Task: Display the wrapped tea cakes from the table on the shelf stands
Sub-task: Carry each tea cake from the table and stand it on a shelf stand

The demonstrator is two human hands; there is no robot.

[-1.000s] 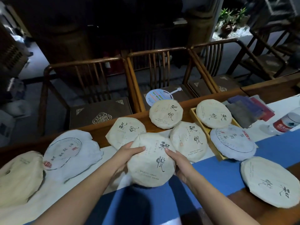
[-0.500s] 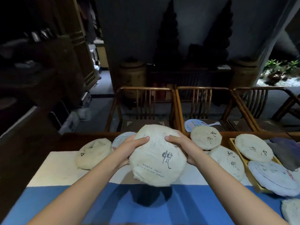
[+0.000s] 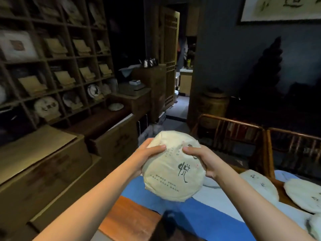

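Both hands on one wrapped tea cake (image 3: pixel 173 167), held up in the air above the near end of the table (image 3: pixel 132 218), clear of the surface. Left hand (image 3: pixel 147 153) grips the upper-left rim: thumb lies across the printed face, other fingers curl behind the edge. Right hand (image 3: pixel 201 159) grips the upper-right rim the same way, thumb on the face, fingers wrapped behind. Thumb tips point at each other, a small gap between them. The cake's face is tilted toward the person; black calligraphy and a line of small print show on the lower half of the wrapper.

More wrapped cakes (image 3: pixel 260 185) lie flat on the table at right, well apart from the held one. A blue cloth (image 3: pixel 199 216) covers part of the tabletop, bare wood at the near corner.

Shelf unit (image 3: pixel 52 66) is off to the left, a grid of cubbies. Several wooden stands (image 3: pixel 64 78) sit with nothing on them in the middle rows. Lower row has cakes already propped on stands, e.g. one (image 3: pixel 46 106) at lower left. Cardboard boxes (image 3: pixel 43 162) are stacked on the floor below the shelf. Wooden chairs (image 3: pixel 243 136) stand behind the table at right. Room is dim, far detail is soft.
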